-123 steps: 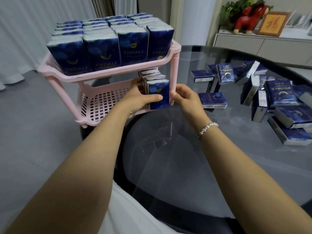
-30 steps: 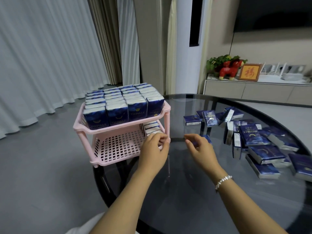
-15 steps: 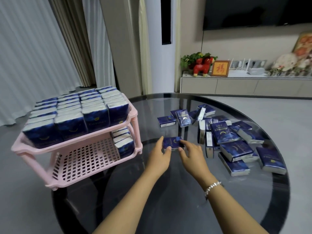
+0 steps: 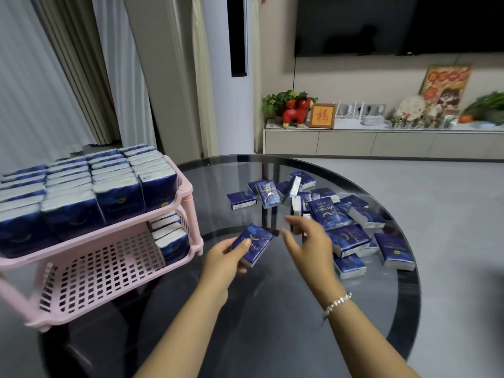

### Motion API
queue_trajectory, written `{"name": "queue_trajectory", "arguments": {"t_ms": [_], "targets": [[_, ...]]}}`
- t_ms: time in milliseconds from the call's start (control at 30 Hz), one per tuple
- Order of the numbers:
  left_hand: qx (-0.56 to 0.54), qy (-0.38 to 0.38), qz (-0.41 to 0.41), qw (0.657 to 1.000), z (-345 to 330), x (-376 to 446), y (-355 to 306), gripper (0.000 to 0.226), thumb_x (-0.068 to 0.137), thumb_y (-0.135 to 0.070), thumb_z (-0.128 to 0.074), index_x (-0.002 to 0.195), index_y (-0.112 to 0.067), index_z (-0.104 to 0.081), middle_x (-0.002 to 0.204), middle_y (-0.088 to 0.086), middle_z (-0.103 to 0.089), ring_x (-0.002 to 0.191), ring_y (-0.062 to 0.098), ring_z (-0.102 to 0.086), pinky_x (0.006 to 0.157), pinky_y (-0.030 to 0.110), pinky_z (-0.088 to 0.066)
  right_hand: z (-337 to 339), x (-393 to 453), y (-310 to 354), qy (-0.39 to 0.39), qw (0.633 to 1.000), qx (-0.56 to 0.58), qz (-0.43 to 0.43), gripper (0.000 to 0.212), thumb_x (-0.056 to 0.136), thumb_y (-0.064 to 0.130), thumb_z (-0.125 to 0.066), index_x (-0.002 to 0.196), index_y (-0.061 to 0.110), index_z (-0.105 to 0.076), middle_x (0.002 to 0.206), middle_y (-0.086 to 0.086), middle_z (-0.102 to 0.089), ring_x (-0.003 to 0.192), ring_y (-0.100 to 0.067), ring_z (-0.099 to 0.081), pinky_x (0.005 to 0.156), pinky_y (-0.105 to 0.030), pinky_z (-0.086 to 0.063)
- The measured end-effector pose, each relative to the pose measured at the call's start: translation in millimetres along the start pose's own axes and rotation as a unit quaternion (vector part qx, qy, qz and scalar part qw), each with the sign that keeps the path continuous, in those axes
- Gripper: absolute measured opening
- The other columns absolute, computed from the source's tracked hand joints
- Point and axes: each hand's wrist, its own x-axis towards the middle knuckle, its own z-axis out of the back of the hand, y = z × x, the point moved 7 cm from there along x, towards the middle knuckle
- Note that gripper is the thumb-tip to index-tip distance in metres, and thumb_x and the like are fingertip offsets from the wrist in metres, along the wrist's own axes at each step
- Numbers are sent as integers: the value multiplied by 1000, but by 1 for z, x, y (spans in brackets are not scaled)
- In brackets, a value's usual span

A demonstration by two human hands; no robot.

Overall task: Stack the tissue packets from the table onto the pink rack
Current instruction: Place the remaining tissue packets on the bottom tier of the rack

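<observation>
Left of the left hand (image 4: 221,264), the pink rack (image 4: 101,238) has two tiers. Its top tier is packed with upright blue tissue packets in four rows; its slotted lower tier carries three packets standing at the far right corner. The left hand grips one tissue packet (image 4: 252,246), dark blue and printed TWINKLE, above the glass table (image 4: 272,323). The right hand (image 4: 309,244) hovers beside it, fingers loosely spread, holding nothing. Beyond and right of that hand lies a loose pile (image 4: 327,211) of roughly twenty packets.
</observation>
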Motion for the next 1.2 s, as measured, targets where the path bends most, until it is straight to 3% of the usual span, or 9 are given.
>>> {"name": "queue_trajectory", "arguments": {"t_ms": [67, 167, 267, 367, 467, 700, 900, 1067, 1200], "targets": [[-41, 2, 21, 999, 0, -7, 4, 25, 91, -16, -62, 114, -6, -63, 90, 7, -69, 69, 14, -61, 49, 19, -51, 17, 6, -8, -42, 995, -86, -33, 30, 83, 25, -68, 111, 15, -61, 101, 4, -54, 94, -16, -53, 76, -25, -46], [-80, 23, 31, 996, -4, -17, 5, 25, 91, -12, -61, 114, -3, -61, 91, 10, -68, 71, 17, -62, 51, 21, -55, 14, 12, -22, 28, 974, -194, -111, 40, 83, 33, -67, 114, 11, -54, 114, -8, -51, 101, -26, -53, 76, -34, -46], [-106, 46, 39, 993, -6, -25, 4, 29, 90, -8, -61, 117, 2, -58, 104, 18, -67, 77, 21, -67, 59, 25, -59, 12, 13, -21, 62, 964, -224, -130, 34, 86, 31, -61, 110, 9, -50, 107, -12, -56, 93, -30, -55, 70, -35, -45], [-130, 59, 46, 989, -5, -31, 3, 32, 90, -3, -60, 121, 5, -54, 115, 24, -63, 80, 25, -68, 65, 30, -61, 21, 8, -21, 50, 971, -181, -149, 32, 86, 24, -59, 113, 10, -51, 103, -11, -62, 90, -30, -58, 66, -32, -42], [-138, 71, 43, 987, -7, -36, -2, 38, 89, 0, -59, 126, 2, -48, 119, 22, -61, 82, 28, -69, 69, 34, -61, 32, -7, -23, 38, 978, -52, -197, 36, 86, 22, -62, 119, 12, -54, 100, -7, -66, 82, -20, -62, 61, -28, -45], [-139, 63, 40, 987, -15, -45, -6, 39, 94, -3, -53, 132, -5, -42, 125, 16, -57, 100, 31, -64, 76, 42, -57, 31, -51, -6, 70, 943, 209, -251, 31, 88, 17, -62, 118, 20, -56, 83, -2, -69, 65, -8, -64, 53, -20, -47], [-134, 116, 32, 984, -26, -56, -8, 45, 90, -28, -60, 128, -10, -44, 121, 14, -63, 104, 27, -65, 85, 47, -56, 22, -70, 12, 69, 937, 249, -233, 17, 85, 21, -66, 101, 28, -64, 83, 7, -73, 63, 1, -65, 52, -16, -46], [-113, 140, 7, 984, -34, -64, -8, 48, 87, -17, -65, 128, -8, -40, 115, 11, -66, 98, 22, -68, 84, 39, -56, 22, -72, 15, 77, 948, 226, -211, 14, 85, 17, -67, 95, 26, -68, 84, 8, -73, 65, 4, -65, 47, -11, -41], [-107, 127, 8, 986, -35, -63, -6, 44, 90, -14, -63, 127, -8, -40, 117, 10, -63, 94, 19, -67, 80, 36, -57, 39, -64, 0, 46, 971, 141, -188, 14, 83, 21, -69, 97, 22, -70, 88, 7, -72, 72, 1, -64, 56, -7, -45]]}}
